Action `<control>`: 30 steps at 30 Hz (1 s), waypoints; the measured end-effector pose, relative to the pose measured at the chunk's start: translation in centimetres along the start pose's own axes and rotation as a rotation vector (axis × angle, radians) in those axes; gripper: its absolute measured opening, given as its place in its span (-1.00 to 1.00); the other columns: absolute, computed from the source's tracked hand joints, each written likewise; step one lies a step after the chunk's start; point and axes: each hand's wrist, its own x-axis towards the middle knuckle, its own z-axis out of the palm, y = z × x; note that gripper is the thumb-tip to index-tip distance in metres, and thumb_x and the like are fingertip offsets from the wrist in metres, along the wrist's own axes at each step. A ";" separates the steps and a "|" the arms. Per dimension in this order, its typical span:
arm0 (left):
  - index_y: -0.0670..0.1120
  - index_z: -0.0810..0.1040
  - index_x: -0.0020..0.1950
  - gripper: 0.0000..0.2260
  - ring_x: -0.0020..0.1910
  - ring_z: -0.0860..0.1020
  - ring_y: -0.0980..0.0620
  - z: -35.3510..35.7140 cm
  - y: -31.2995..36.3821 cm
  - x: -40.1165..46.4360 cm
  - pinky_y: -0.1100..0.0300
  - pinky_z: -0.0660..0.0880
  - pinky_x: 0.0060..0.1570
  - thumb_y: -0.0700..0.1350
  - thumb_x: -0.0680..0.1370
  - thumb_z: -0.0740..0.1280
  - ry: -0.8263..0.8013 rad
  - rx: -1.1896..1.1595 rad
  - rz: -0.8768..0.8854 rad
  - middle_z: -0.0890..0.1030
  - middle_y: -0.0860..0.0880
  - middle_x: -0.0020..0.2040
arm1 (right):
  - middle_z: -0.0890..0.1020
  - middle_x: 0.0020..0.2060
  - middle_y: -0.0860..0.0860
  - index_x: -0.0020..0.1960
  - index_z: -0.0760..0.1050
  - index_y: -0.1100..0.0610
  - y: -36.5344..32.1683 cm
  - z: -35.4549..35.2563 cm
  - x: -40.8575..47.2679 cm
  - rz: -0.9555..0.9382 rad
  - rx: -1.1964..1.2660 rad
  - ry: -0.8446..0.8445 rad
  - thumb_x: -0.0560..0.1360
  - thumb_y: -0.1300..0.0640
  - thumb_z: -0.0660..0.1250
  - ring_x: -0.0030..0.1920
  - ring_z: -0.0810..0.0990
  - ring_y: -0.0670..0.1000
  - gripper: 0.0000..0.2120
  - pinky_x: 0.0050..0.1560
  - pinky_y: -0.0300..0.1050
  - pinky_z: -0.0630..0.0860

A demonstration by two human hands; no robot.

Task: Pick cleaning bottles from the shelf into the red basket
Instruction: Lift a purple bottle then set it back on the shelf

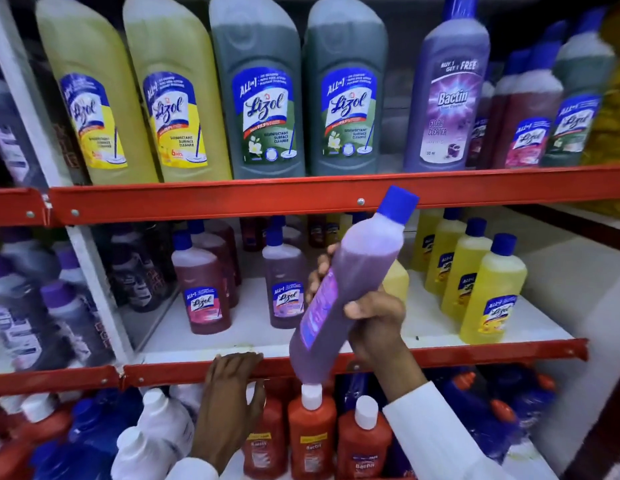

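One purple bottle [350, 289] is sitting in the right hand [374, 323], which is clamping it around the middle, thumb on the near side and fingertips showing past the far edge. It is a slim, translucent plastic bottle with a rounded shoulder, a smooth blue screw cap [398, 204] and a glossy purple label, and it is leaning with the cap up and to the right, in front of the middle shelf [232, 336]. Purple liquid is filling most of it, paler near the neck. Its base is hanging just above the white cap of a red bottle [312, 434] on the lowest level. The left hand [232, 393] is resting with fingers curled over the red metal shelf lip [183, 374], holding nothing. Both wrists are showing white sleeves.

On the white middle shelf, reddish bottles [204, 292] with blue caps are standing at the left and yellow bottles [488, 299] at the right, all upright. Above the upper red rail [232, 200], large flat-sided jugs are standing in a row: two yellow jugs [135, 98], two grey-green jugs [301, 95] and a tall purple floor cleaner bottle [447, 98].
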 end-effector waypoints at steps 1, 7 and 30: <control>0.03 0.52 0.21 -0.59 0.14 0.51 -0.05 0.0 0.1 0.0 -0.05 0.38 0.26 0.03 0.38 0.21 0.005 0.002 -0.002 0.63 0.01 0.11 | 0.60 -0.26 0.08 0.04 0.51 0.25 0.1 0.0 -0.2 -0.060 -0.208 0.185 -0.09 0.18 0.48 -0.27 0.55 0.09 -0.32 -0.26 -0.08 0.50; 0.05 0.50 0.24 -0.59 0.17 0.51 -0.06 -0.1 0.1 0.0 -0.12 0.41 0.30 0.03 0.39 0.22 -0.008 -0.003 -0.008 0.62 0.00 0.15 | 0.57 0.14 0.00 0.26 0.30 -0.03 1.8 0.1 -0.2 -0.299 -1.012 0.627 0.08 0.06 0.65 0.10 0.60 0.03 -0.15 0.00 -0.16 0.62; 0.06 0.47 0.25 -0.60 0.23 0.44 0.00 -0.1 0.0 0.0 -0.09 0.22 0.44 -0.09 0.41 0.34 -0.025 -0.097 -0.015 0.58 0.06 0.17 | 0.48 0.08 0.02 0.21 0.29 0.13 12.1 -2.7 4.6 -0.055 -1.116 0.652 0.15 0.00 0.71 0.05 0.53 0.03 -0.18 -0.02 -0.18 0.50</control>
